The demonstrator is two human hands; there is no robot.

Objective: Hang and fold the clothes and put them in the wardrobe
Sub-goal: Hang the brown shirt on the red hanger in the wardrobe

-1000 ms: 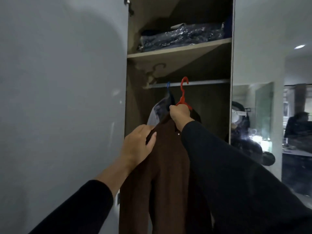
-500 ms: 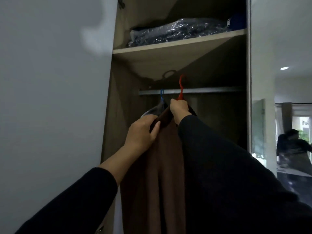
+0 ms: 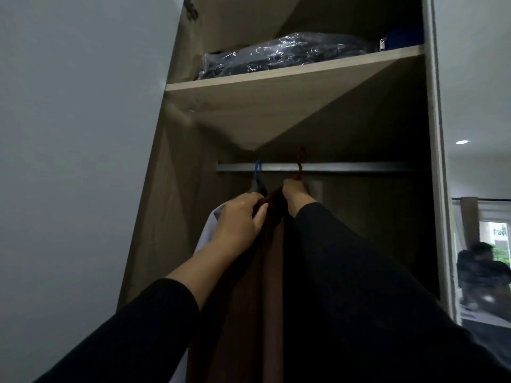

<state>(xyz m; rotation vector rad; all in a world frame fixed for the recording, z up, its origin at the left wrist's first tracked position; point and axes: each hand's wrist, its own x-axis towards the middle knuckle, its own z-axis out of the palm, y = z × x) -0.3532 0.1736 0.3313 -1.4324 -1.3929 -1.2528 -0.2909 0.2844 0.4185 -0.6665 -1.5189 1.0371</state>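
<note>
Hands: right hand [image 3: 295, 192] grips red hanger [image 3: 300, 164] at rail [image 3: 345, 166]; left hand [image 3: 240, 220] pinches brown garment [image 3: 272, 272].

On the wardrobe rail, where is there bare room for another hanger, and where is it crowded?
The rail is bare from the red hanger rightward to the wardrobe's right wall. The left end is crowded: the blue hanger with a pale garment, the brown garment, and both hands, left hand and right hand.
</note>
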